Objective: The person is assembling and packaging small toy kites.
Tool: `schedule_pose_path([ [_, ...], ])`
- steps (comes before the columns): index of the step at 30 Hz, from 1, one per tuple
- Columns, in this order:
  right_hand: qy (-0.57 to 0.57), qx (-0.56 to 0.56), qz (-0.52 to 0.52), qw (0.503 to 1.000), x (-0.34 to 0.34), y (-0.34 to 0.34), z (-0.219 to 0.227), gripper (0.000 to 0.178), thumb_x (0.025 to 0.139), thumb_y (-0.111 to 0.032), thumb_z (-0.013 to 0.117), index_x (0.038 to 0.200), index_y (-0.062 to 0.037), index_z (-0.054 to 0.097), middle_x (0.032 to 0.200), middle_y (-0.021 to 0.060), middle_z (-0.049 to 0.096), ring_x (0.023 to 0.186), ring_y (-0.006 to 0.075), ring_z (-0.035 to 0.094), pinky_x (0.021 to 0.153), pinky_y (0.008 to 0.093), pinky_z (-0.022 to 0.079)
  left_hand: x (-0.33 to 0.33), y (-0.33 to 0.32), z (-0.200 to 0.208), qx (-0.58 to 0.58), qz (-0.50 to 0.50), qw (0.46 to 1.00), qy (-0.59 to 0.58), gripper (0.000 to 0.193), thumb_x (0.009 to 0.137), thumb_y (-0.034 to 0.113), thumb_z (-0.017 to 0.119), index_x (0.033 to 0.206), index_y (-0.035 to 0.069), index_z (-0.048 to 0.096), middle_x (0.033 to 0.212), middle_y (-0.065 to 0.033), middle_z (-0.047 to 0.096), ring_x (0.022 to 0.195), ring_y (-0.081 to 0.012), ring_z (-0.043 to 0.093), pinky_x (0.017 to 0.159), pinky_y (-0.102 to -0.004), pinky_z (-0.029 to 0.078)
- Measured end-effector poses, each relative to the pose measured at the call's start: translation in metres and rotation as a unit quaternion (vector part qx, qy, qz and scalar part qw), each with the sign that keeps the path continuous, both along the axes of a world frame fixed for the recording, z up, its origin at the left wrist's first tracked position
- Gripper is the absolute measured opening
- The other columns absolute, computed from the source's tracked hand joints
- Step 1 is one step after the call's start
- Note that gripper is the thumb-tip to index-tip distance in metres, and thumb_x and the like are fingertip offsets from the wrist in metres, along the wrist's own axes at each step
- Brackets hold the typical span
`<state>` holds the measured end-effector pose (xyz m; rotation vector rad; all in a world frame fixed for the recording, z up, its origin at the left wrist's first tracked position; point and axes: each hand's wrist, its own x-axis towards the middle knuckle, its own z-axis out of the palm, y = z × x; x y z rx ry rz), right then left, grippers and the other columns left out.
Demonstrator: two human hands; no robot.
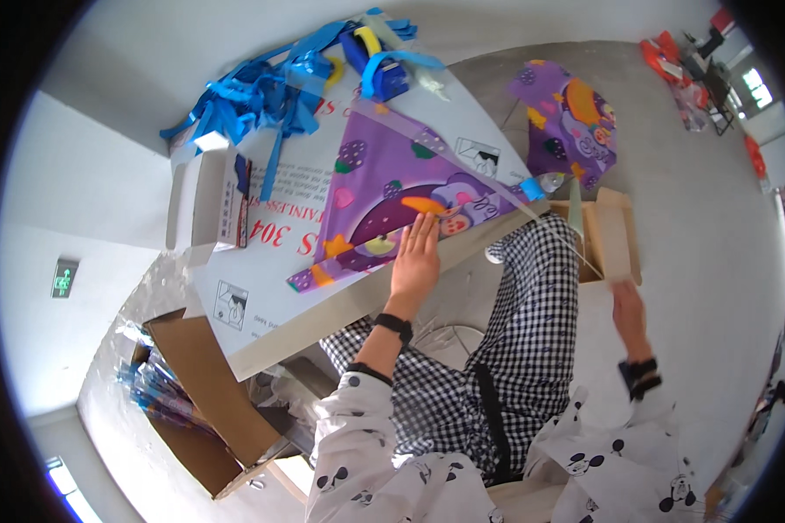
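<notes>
Strips of glossy blue plastic (pixel 292 100), then the purple cartoon-print sheet (pixel 366 179) on the white printed board (pixel 298 170): near edge looks folded, the rest unfolded; left hand (pixel 417 264) atop, fingers straight, together; right hand (pixel 628 312) blurred beside the brown cardboard box (pixel 615 231), fingers unreadable.

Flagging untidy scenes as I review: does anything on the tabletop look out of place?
Yes: the blue strips lie in a loose, tangled heap toward the far left of the tabletop, odd beside the purple patterned sheet, which lies mostly flat under the left hand. I see no clear spill or damage.
</notes>
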<state>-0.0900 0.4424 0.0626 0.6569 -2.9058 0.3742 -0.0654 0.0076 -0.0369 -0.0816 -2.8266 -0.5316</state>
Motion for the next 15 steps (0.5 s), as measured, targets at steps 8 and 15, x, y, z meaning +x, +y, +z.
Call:
schedule_pose_path([
  [8,0.046,0.121,0.282,0.951,-0.161,-0.138,0.021,0.006,0.081,-0.002,0.056,0.087,-0.0037,0.057,0.084,0.0127,0.053,0.076,0.0316,0.061,0.062,0.0426,0.048,0.009,-0.003,0.005,0.031,0.008,0.999,0.003,0.051,0.086,0.005,0.051,0.136,0.003,0.046,0.144,-0.0155,0.040,0.140,-0.0296,0.032,0.115,-0.0417,0.031],
  [15,0.050,0.161,0.318,0.933,-0.194,-0.166,0.003,0.009,0.082,-0.007,0.056,0.091,-0.0059,0.058,0.084,0.0115,0.051,0.075,0.0318,0.060,0.063,0.0418,0.048,0.016,-0.003,0.012,0.033,-0.003,0.999,0.017,0.050,0.086,0.004,0.051,0.136,0.001,0.046,0.145,-0.0158,0.040,0.139,-0.0300,0.034,0.115,-0.0409,0.032],
])
